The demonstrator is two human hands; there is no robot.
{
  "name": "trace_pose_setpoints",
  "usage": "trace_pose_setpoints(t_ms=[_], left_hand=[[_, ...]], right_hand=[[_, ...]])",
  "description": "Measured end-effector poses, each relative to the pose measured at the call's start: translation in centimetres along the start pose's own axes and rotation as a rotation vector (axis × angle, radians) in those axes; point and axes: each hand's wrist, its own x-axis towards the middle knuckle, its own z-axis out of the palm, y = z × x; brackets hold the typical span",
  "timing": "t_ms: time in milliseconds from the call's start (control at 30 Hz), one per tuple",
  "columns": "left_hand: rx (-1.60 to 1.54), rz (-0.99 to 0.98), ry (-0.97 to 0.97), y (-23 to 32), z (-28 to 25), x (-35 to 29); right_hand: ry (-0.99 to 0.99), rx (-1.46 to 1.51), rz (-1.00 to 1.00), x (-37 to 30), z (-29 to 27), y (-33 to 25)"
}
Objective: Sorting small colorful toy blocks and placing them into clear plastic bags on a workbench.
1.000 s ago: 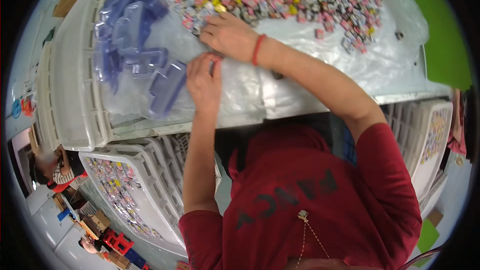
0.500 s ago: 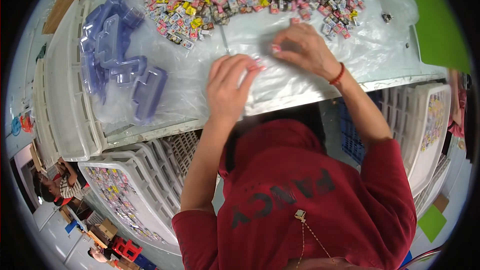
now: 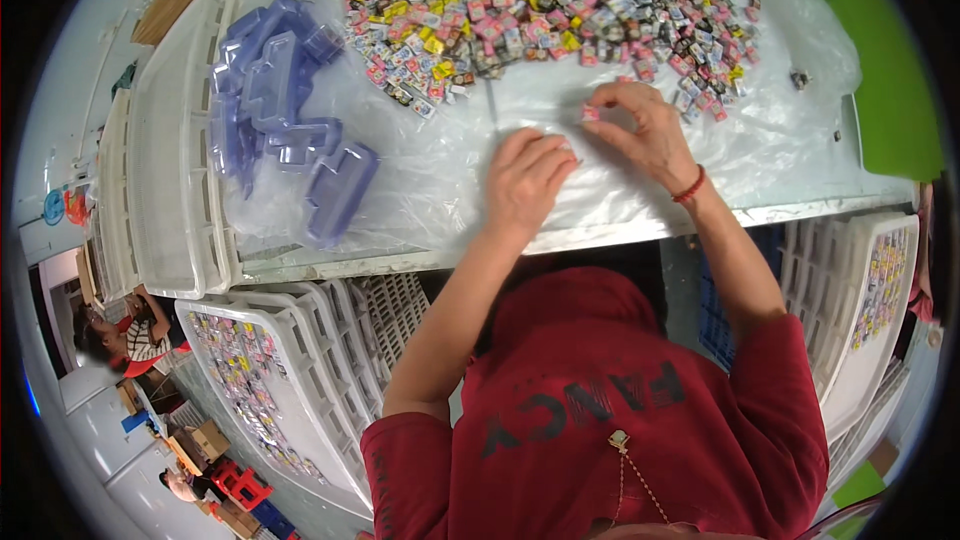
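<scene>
My left hand is over the plastic-covered table, its fingers curled and pinched. A sliver of a small pinkish piece shows at the fingertips, mostly hidden by them. Just to the right and slightly farther away, my right hand pinches a small pink-and-white block between thumb and forefinger. The two sets of fingertips are close but apart. Beyond them spreads a wide pile of small printed blocks in pink, yellow, black and white. One pink block lies right behind my right fingers.
Clear bluish plastic trays are heaped on the table's left. White crates stand beyond them, and more crates holding small pieces sit below the edge on both sides. A green sheet lies at right. People sit far left.
The whole view has shifted, so table and pile appear farther right and lower. My left fingers have curled further over their piece, which shows less now. My right hand keeps its pinch.
</scene>
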Motion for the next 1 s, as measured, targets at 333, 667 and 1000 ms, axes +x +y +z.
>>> trace_pose_setpoints(t_ms=[333,667,1000], left_hand=[[0.040,-0.001,0.048,-1.9,-3.5,-0.1],[0.349,-0.246,0.054,-8.9,-7.2,0.5],[0.179,-0.323,0.061,-5.0,-8.1,1.2]], right_hand=[[0.048,-0.111,-0.331,8.0,5.7,-3.4],[-0.196,-0.090,-0.083,9.6,10.0,-3.7],[-0.096,0.458,0.284,2.9,0.3,0.7]])
